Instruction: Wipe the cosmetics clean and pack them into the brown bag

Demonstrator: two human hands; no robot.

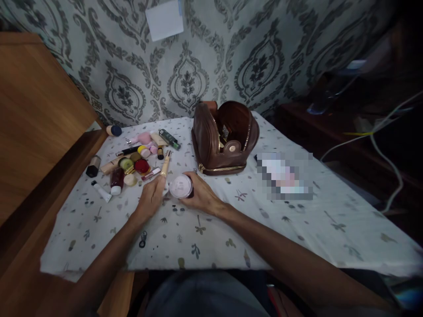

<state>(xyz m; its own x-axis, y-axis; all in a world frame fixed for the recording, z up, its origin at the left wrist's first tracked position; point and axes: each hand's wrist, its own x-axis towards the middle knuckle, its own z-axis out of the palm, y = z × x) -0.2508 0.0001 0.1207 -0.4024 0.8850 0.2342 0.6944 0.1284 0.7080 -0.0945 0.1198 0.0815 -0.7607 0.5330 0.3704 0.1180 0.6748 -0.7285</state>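
My left hand (pixel 150 197) is closed around a slim beige cosmetic tube (pixel 165 164), which points up and away from me. My right hand (pixel 203 197) grips a round jar (pixel 181 186) with a pale lid, tilted so that the lid faces me. Both hands are close together above the middle of the table. Just behind the right hand stands a brown cosmetic bag (pixel 206 152), unzipped, with a few items partly visible inside. Left of my left hand lie a dark red jar (pixel 142 166), a lip gloss tube (pixel 151 174) and a small cream-coloured round item (pixel 130 180).
More cosmetics spread over the table's left side: a dark red bottle (pixel 116 179), a white tube (pixel 102 191), a green bottle (pixel 169 138) and a pink item (pixel 142 138). A blurred-out flat object (pixel 284 176) lies right of the bag. White cables (pixel 391 176) hang beyond the right edge.
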